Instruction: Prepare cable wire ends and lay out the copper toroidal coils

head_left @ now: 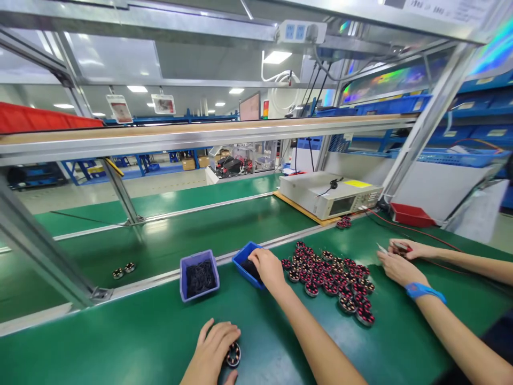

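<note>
At the near edge of the green bench, my left hand (pixel 212 346) has its fingers curled over a small round motor stator (pixel 233 355) with copper windings, the thumb on the near side. My right hand (pixel 267 268) reaches to the blue bin (pixel 245 251). Its fingertips are pinched together over the dark contents, and whatever they hold is hidden. Left of that bin stands a purple-blue bin (pixel 183 278) with thin black pieces inside. Many stators with red and black parts (pixel 331 287) lie clustered to the right of my right hand.
A co-worker's hands (pixel 401 262), one wrist with a blue band (pixel 425 291), work at the right with a small part. Behind are a grey test instrument (pixel 320 195) and a red tray (pixel 411 215). Two stators (pixel 123 270) lie beyond the metal rail at left.
</note>
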The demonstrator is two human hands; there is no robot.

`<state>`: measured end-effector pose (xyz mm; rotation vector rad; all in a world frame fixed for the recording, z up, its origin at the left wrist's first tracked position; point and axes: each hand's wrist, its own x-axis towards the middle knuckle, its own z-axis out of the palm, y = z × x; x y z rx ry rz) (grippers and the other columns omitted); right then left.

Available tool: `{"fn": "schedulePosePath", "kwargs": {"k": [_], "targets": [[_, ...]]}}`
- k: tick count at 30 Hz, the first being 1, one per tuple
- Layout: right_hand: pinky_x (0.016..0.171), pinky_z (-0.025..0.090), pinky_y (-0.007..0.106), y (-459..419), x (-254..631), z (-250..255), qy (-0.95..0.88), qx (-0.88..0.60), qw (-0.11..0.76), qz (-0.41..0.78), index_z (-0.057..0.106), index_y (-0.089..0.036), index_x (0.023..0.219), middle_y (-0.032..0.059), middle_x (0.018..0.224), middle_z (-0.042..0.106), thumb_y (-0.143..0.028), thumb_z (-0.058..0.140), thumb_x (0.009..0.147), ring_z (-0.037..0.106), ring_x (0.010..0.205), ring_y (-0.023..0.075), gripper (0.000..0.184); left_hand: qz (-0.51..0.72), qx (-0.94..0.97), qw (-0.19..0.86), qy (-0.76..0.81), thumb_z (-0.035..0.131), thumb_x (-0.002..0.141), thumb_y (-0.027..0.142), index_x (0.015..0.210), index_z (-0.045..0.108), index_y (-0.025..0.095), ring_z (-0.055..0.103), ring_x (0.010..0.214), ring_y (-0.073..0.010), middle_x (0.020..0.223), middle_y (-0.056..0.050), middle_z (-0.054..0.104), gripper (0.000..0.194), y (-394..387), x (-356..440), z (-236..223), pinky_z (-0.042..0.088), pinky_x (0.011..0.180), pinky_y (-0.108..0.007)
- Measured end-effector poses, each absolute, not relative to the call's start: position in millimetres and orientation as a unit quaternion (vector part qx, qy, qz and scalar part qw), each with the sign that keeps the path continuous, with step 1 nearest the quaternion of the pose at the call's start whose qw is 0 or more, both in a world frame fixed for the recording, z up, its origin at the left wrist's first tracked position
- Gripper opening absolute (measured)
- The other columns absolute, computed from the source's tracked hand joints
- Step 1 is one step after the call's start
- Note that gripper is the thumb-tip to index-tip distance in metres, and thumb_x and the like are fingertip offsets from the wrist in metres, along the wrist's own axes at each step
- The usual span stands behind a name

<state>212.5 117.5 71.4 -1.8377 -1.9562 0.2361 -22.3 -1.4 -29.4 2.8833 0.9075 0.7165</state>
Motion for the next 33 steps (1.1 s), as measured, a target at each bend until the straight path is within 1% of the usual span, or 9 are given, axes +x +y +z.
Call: {"fn": "schedulePosePath", "kwargs": {"k": [2,5,8,11,14,16,20,25,33], "targets": [[0.091,0.050,0.039,104.1,216.3,74.9,-0.695,-0.664,0.258,0.098,0.068,-0.015,0.099,0.0069,0.104,0.070,-0.024,0.053,0.102,0.065,0.100,0.0221,0.017,0.228,0.931,0.021,0.285,0.058,0.076,0.009,0.132,0.047,0.024,0.064,0.115,-0.0277,0.117,-0.007,0.071,0.059,1.5,-22.5,-26.5,0.047,0.106,-0.056],[0.076,0.050,0.027,64.9,216.1,68.9,-0.712,-0.624,0.283,0.154,0.070,-0.018,0.089,0.0040,0.089,0.074,-0.020,0.048,0.100,0.068,0.083,0.0194,0.025,0.244,0.925,0.028,0.290,0.062,0.077,0.012,0.121,0.053,0.025,0.068,0.109,-0.0274,0.104,-0.004,0.074,0.046,5.6,-18.7,-29.9,0.045,0.107,-0.058],[0.063,0.046,0.021,17.2,208.2,48.1,-0.748,-0.563,0.264,0.233,0.073,-0.021,0.076,-0.0022,0.073,0.073,-0.012,0.063,0.084,0.066,0.066,0.0159,0.016,0.255,0.924,0.037,0.282,0.066,0.075,0.013,0.119,0.053,0.025,0.068,0.107,-0.0282,0.102,-0.003,0.074,0.047,5.5,-15.4,-33.6,0.048,0.106,-0.057],[0.063,0.044,0.022,-13.9,199.5,27.1,-0.756,-0.535,0.251,0.283,0.075,-0.022,0.079,-0.0016,0.070,0.071,-0.006,0.066,0.074,0.064,0.065,0.0167,0.019,0.267,0.911,0.058,0.309,0.066,0.071,0.009,0.118,0.051,0.024,0.069,0.106,-0.0303,0.104,-0.004,0.074,0.051,0.7,-12.4,-30.8,0.048,0.103,-0.062],[0.070,0.044,0.025,-19.6,194.5,19.5,-0.752,-0.517,0.260,0.316,0.075,-0.021,0.081,0.0023,0.075,0.070,-0.011,0.059,0.083,0.063,0.075,0.0197,0.019,0.266,0.898,0.087,0.338,0.065,0.070,0.008,0.116,0.051,0.024,0.068,0.107,-0.0311,0.104,-0.004,0.075,0.051,-4.3,-9.9,-24.6,0.047,0.102,-0.066],[0.073,0.043,0.027,-14.5,193.7,20.6,-0.749,-0.503,0.270,0.335,0.073,-0.022,0.079,0.0030,0.078,0.070,-0.015,0.054,0.088,0.063,0.079,0.0205,0.023,0.259,0.901,0.100,0.335,0.065,0.072,0.009,0.116,0.051,0.025,0.068,0.107,-0.0304,0.105,-0.004,0.075,0.049,-5.7,-9.4,-22.1,0.046,0.103,-0.066],[0.072,0.044,0.026,-3.9,194.9,19.6,-0.720,-0.499,0.300,0.378,0.069,-0.022,0.075,0.0010,0.075,0.069,-0.018,0.052,0.085,0.063,0.074,0.0191,0.020,0.253,0.901,0.103,0.336,0.064,0.072,0.010,0.113,0.052,0.024,0.068,0.106,-0.0299,0.103,-0.004,0.075,0.046,-5.5,-10.2,-23.9,0.046,0.103,-0.065],[0.067,0.047,0.027,-5.2,192.4,2.0,-0.636,-0.545,0.362,0.409,0.068,-0.019,0.087,0.0033,0.076,0.069,-0.030,0.049,0.086,0.064,0.071,0.0207,0.021,0.245,0.901,0.097,0.345,0.063,0.070,0.009,0.112,0.051,0.023,0.069,0.104,-0.0313,0.100,-0.005,0.074,0.045,-7.3,-9.1,-23.9,0.047,0.098,-0.069],[0.065,0.047,0.029,-13.5,187.3,-3.1,-0.575,-0.568,0.390,0.441,0.069,-0.019,0.083,0.0040,0.073,0.069,-0.038,0.056,0.081,0.063,0.069,0.0216,0.023,0.251,0.898,0.096,0.347,0.063,0.074,0.011,0.114,0.050,0.024,0.069,0.104,-0.0303,0.099,-0.005,0.074,0.043,-10.1,-10.1,-16.7,0.047,0.101,-0.065]]}}
